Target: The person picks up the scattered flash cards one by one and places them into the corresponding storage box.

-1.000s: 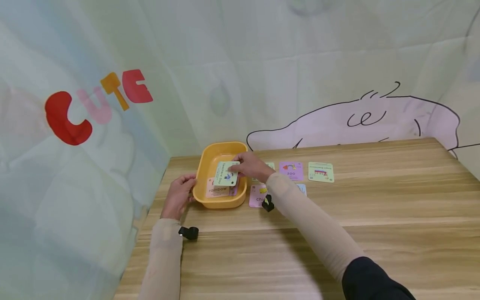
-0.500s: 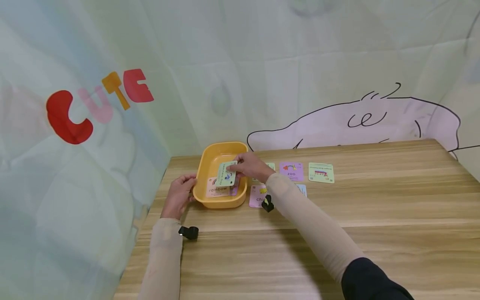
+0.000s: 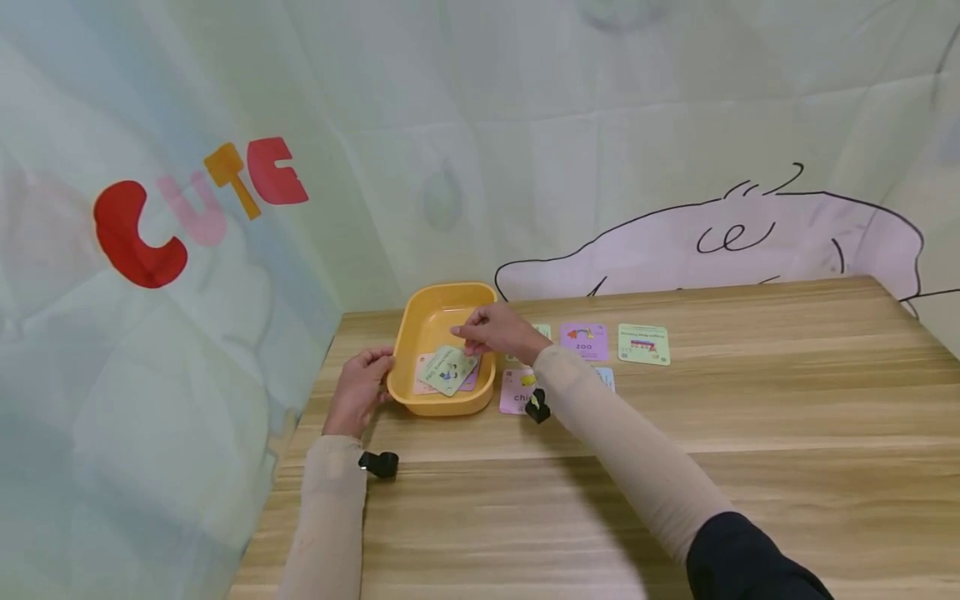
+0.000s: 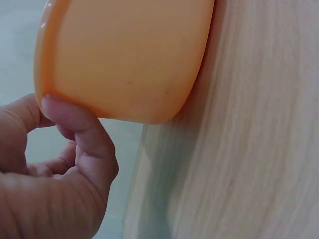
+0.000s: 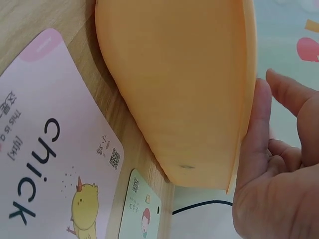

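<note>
My left hand [image 3: 356, 392] pinches the left rim of a yellow plastic tray [image 3: 422, 325]; the left wrist view shows thumb and finger on its edge. Inside the tray a green picture card [image 3: 448, 372] lies slanted, overlapping a pink card [image 3: 420, 377] and a purple card [image 3: 471, 382]. Over the tray's right side is my right hand [image 3: 501, 331], with nothing between thumb and finger. In the right wrist view its thumb and forefinger [image 5: 258, 119] are extended beside the tray's rim, and the other fingers are loosely bent.
Right of the tray, a chick card [image 3: 516, 392], a purple zoo card [image 3: 584, 343] and a green card [image 3: 643, 344] lie on the wooden table [image 3: 750, 417]. A blue card [image 3: 606, 379] and another green card [image 3: 542, 332] are partly covered by the right arm. A printed curtain [image 3: 420, 150] hangs behind.
My right hand has let go of the green card, which has dropped and turned onto the other cards in the tray. The left hand keeps its place on the rim.
</note>
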### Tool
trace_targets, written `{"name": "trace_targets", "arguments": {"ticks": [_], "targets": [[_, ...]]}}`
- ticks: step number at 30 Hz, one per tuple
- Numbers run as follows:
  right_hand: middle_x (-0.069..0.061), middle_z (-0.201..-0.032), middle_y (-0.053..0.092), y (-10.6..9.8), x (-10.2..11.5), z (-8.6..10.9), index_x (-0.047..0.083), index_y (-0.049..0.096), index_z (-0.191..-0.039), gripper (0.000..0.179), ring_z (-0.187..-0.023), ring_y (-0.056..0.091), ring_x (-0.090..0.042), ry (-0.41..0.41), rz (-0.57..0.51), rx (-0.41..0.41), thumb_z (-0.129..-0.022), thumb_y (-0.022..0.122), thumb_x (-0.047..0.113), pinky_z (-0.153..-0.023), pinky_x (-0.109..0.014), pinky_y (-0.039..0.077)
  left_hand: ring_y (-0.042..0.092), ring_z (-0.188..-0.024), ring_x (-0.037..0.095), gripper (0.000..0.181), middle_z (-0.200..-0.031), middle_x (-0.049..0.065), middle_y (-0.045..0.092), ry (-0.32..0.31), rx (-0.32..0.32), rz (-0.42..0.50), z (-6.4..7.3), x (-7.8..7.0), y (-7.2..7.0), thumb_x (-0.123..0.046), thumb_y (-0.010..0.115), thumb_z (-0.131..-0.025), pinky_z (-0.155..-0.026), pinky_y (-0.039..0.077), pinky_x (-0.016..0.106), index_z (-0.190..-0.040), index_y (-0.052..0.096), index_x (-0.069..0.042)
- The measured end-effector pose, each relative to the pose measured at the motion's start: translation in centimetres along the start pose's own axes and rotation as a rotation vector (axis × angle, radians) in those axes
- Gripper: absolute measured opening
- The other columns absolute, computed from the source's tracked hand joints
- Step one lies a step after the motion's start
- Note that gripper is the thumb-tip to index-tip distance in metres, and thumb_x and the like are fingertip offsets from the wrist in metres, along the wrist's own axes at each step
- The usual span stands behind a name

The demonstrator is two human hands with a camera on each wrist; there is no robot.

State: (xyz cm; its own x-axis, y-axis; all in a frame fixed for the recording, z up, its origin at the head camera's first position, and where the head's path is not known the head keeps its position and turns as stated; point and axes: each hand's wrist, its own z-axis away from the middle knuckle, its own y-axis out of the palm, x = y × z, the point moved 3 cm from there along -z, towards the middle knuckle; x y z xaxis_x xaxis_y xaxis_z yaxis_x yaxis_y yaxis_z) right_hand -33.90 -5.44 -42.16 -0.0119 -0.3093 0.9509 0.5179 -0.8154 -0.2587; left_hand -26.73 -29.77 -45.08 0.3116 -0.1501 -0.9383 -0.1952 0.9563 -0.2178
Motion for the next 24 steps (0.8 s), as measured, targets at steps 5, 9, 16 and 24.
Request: {"name": "trace_targets", "arguments": {"ticks": [5,9,16,24], "targets": [[-0.014,-0.096,0.071,0.0,0.1,0.4,-0.008,0.063,-0.116,0.040,-0.080,0.070,-0.016,-0.034,-0.026,0.013,-0.099,0.068,0.028,-0.092,-0.044,0.057,0.053,-0.084,0.014,0.033,-0.112,0.007,0.056,0.010,0.002,0.007,0.1,0.0,0.0,-0.021,0.052,-0.106,-0.057,0.047,0.021,-0.135,0.056,-0.005],[-0.018,-0.104,0.069,-0.5,0.2,1.4,-0.007,0.064,-0.114,0.038,-0.090,0.072,-0.024,-0.081,-0.012,0.011,-0.100,0.066,0.028,-0.093,-0.046,0.056,0.054,-0.082,0.014,0.033,-0.111,0.006,0.056,0.024,0.016,0.017,0.2,-0.1,0.0,-0.022,0.053,-0.105,-0.057,0.047,0.021,-0.133,0.057,-0.005],[-0.023,-0.117,0.065,-2.4,-0.3,3.6,0.001,0.063,-0.104,0.028,-0.104,0.068,-0.031,-0.130,0.032,0.022,-0.102,0.062,0.029,-0.090,-0.044,0.058,0.055,-0.082,0.012,0.034,-0.111,0.006,0.057,0.035,0.037,0.025,0.2,-0.2,0.1,-0.022,0.053,-0.105,-0.057,0.047,0.021,-0.134,0.056,-0.003],[-0.024,-0.122,0.065,-5.4,-1.2,6.2,-0.001,0.063,-0.119,0.032,-0.110,0.067,-0.034,-0.112,0.055,0.028,-0.102,0.063,0.027,-0.093,-0.047,0.056,0.055,-0.083,0.011,0.036,-0.113,0.007,0.057,0.022,0.035,0.014,0.2,0.0,-0.2,-0.023,0.052,-0.106,-0.059,0.048,0.020,-0.136,0.054,-0.004]]}}
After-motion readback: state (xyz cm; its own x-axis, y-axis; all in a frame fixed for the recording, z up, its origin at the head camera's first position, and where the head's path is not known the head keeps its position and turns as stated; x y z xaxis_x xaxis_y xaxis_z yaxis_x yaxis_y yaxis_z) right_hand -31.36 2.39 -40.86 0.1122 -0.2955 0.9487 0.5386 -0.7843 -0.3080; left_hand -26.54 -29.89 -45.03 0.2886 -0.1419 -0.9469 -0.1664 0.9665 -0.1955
